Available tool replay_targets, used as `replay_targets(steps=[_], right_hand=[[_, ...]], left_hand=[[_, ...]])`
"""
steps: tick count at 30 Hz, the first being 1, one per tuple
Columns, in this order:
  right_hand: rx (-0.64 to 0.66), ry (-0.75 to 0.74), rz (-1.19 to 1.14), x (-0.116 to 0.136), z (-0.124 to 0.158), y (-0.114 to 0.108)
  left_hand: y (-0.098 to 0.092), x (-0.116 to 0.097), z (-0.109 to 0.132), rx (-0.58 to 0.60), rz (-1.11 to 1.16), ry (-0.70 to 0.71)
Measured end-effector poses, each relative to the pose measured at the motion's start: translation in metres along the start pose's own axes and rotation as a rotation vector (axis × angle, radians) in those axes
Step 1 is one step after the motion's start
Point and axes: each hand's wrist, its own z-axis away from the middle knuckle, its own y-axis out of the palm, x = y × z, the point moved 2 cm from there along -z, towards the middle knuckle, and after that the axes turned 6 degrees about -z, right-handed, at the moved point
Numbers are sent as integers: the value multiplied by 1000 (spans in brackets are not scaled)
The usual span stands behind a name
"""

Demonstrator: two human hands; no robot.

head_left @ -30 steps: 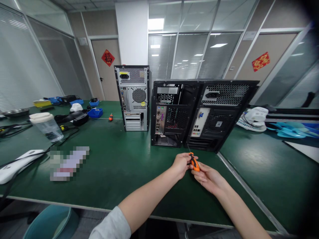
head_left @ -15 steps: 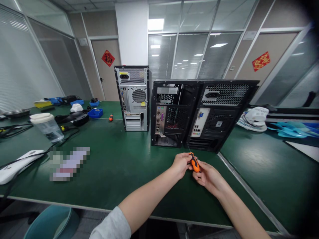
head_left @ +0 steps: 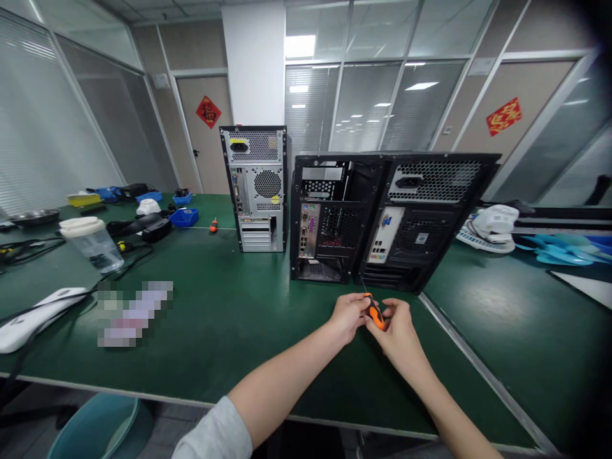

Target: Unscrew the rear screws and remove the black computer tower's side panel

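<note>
An orange and black screwdriver (head_left: 375, 313) is held between both hands, its thin shaft pointing up at the lower edge of the right black computer case (head_left: 421, 223). My left hand (head_left: 349, 317) grips the handle near its front. Around the rear of the handle, my right hand (head_left: 396, 326) has its thumb and fingers closed. Where the tip meets the case is too small to make out. Directly left stands a second black computer case (head_left: 329, 217), its rear ports facing me. A silver-backed computer case (head_left: 258, 191) stands farther left.
On the green table (head_left: 229, 319) at left are a plastic cup (head_left: 93, 245), a white device (head_left: 41, 319) with cables, blue trays (head_left: 183, 218) and another orange screwdriver (head_left: 213, 225). A white fan-like object (head_left: 492, 228) lies at right. A teal bin (head_left: 102, 427) stands below.
My right hand has turned and shifted its fingers around the handle, with its wrist now higher over it. The handle's rear end has tilted slightly right. My left hand stays in place.
</note>
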Motion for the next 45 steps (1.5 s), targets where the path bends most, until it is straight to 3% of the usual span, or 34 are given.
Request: replay_targets(steps=[2, 6, 15, 34, 45], right_hand=[[-12, -93, 169, 5, 3, -1], [59, -136, 426, 13, 9, -1], [60, -204, 732, 20, 13, 2], [24, -143, 843, 28, 12, -1], [50, -126, 515, 7, 4, -3]], left_hand=[[0, 0, -1, 8, 4, 3], [0, 2, -2, 9, 14, -1], [1, -1, 0, -5, 7, -2], [1, -3, 2, -68, -44, -20], [1, -2, 2, -98, -58, 3]])
